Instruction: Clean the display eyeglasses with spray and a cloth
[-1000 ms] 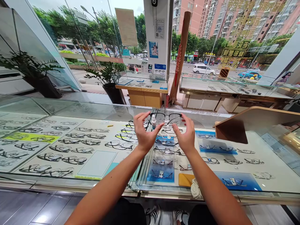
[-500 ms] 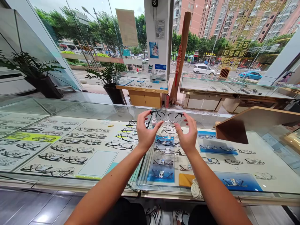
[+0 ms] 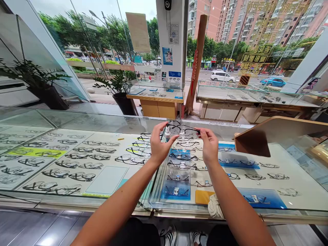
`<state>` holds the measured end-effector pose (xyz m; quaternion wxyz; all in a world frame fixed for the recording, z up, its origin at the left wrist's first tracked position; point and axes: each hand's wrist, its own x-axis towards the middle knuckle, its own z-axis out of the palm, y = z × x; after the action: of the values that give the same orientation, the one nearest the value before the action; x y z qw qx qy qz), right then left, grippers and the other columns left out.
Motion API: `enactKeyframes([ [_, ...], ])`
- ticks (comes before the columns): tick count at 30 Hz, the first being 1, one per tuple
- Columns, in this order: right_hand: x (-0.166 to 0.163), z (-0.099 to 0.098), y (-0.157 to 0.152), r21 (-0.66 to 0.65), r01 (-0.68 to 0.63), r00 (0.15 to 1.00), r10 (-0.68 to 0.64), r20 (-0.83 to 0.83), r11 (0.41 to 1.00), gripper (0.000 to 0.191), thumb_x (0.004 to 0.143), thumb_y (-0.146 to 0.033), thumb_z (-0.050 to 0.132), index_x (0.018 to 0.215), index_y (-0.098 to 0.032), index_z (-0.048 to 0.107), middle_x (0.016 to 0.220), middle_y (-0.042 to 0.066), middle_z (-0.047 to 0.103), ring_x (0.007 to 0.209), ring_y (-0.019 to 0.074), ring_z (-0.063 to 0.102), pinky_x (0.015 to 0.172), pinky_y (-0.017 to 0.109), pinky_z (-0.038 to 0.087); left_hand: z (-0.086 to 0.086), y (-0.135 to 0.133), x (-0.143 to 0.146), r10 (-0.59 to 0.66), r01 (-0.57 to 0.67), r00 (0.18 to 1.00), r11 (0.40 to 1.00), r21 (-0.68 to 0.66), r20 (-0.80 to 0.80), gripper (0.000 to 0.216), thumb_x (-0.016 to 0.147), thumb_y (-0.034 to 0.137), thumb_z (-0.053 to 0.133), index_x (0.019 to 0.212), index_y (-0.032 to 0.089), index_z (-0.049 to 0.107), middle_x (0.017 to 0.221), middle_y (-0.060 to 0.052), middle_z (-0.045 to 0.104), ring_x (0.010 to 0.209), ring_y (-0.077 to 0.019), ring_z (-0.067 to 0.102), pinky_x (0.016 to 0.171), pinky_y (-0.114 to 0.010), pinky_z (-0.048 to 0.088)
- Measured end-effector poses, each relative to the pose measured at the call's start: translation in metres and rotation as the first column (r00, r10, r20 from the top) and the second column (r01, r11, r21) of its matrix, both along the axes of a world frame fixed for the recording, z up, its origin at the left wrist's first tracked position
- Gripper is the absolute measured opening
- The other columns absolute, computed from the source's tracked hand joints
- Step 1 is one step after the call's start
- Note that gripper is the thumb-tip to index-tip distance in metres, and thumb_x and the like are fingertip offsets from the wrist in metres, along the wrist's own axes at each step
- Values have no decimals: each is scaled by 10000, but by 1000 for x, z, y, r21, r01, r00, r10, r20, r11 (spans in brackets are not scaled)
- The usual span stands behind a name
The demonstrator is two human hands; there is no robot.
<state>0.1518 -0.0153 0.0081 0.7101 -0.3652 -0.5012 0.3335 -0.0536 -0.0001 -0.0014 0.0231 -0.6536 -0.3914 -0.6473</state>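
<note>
A pair of dark-rimmed eyeglasses [image 3: 185, 131] is held up above the glass counter, between my two hands. My left hand [image 3: 160, 143] grips the left end of the frame, thumb below and index finger above. At the opposite end, my right hand [image 3: 209, 145] pinches the frame near its hinge, fingers curled. One temple arm appears to cross behind the lenses. Just behind my left fingers stands a small white bottle [image 3: 167, 134], partly covered. Below my right forearm, a cream cloth [image 3: 214, 207] lies bunched at the counter's front edge, beside an orange-brown flat piece [image 3: 203, 197].
The glass display counter [image 3: 146, 212] spans the front, with several rows of eyeglasses [image 3: 82, 176] under its top. A brown wooden-edged board [image 3: 253, 145] rises on the right. Beyond are another display case [image 3: 156, 102], potted plants [image 3: 125, 102] and a leaning wooden post [image 3: 197, 65].
The eyeglasses have turned and tilted, and a temple arm now shows across them. My right hand has shifted slightly right and down, its fingers more curled. My left hand has barely moved.
</note>
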Motion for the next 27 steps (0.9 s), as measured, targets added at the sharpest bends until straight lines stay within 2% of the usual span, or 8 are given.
enactKeyframes([
  [4, 1, -5, 8, -28, -93, 996, 93, -10, 995, 398, 960, -587, 655, 1039, -204, 729, 1113, 127, 813, 901, 236, 738, 851, 417, 588, 1, 0, 0, 4, -4, 1000, 1000, -21, -22, 587, 863, 500, 848, 1339, 218, 649, 1288, -132, 710, 1200, -288, 668, 1015, -479, 576],
  [7, 2, -6, 8, -41, -64, 998, 64, -5, 997, 411, 959, -588, 650, 1071, -198, 717, 1060, 123, 810, 902, 243, 740, 844, 416, 587, 2, 1, -1, -4, 3, 999, 1000, -26, -39, 586, 874, 509, 834, 1346, 224, 637, 1293, -134, 704, 1202, -288, 662, 1006, -477, 574],
  [9, 3, -3, 5, -32, 7, 1000, -6, 23, 999, 393, 971, -559, 646, 1084, -193, 732, 1056, 116, 801, 951, 251, 737, 871, 419, 576, 2, 1, -2, -12, 11, 998, 1000, -23, -55, 586, 872, 499, 837, 1348, 225, 630, 1292, -133, 697, 1207, -287, 655, 1010, -473, 570],
  [11, 5, 1, 0, 29, 117, 985, -120, 122, 993, 347, 980, -516, 646, 1085, -202, 751, 1087, 103, 782, 1005, 253, 717, 916, 428, 556, 3, 1, -3, -18, 17, 996, 1000, -18, -86, 586, 870, 478, 841, 1355, 232, 623, 1305, -134, 687, 1225, -291, 647, 1018, -473, 567],
  [13, 5, 4, -5, 145, 212, 937, -243, 251, 966, 282, 980, -461, 658, 1083, -221, 764, 1116, 89, 754, 1057, 257, 684, 966, 444, 530, 4, 0, -4, -23, 23, 990, 1000, 4, -137, 595, 867, 446, 849, 1375, 243, 613, 1321, -134, 680, 1249, -297, 641, 1033, -478, 562],
  [16, 4, 7, -10, 284, 230, 851, -334, 405, 931, 191, 968, -393, 679, 1053, -253, 779, 1130, 77, 721, 1115, 273, 644, 1029, 475, 496, 5, -3, -4, -21, 33, 974, 998, 47, -225, 614, 868, 407, 852, 1404, 252, 597, 1343, -135, 673, 1274, -305, 640, 1086, -494, 537],
  [21, 0, 4, -10, 268, 176, 789, -298, 538, 947, 146, 964, -352, 682, 927, -276, 801, 1162, 71, 707, 1142, 287, 628, 1052, 502, 472, 8, -7, -2, -14, 24, 957, 999, 30, -288, 576, 884, 420, 826, 1387, 253, 599, 1347, -143, 673, 1287, -317, 651, 1107, -511, 522],
  [27, 3, 0, -6, 232, 125, 785, -239, 571, 965, 155, 983, -347, 667, 953, -287, 807, 1170, 62, 717, 1145, 284, 625, 1054, 500, 463, 11, -10, -1, -51, 70, 953, 996, 55, -299, 570, 886, 366, 824, 1394, 259, 590, 1343, -135, 667, 1276, -309, 654, 1102, -501, 536],
])
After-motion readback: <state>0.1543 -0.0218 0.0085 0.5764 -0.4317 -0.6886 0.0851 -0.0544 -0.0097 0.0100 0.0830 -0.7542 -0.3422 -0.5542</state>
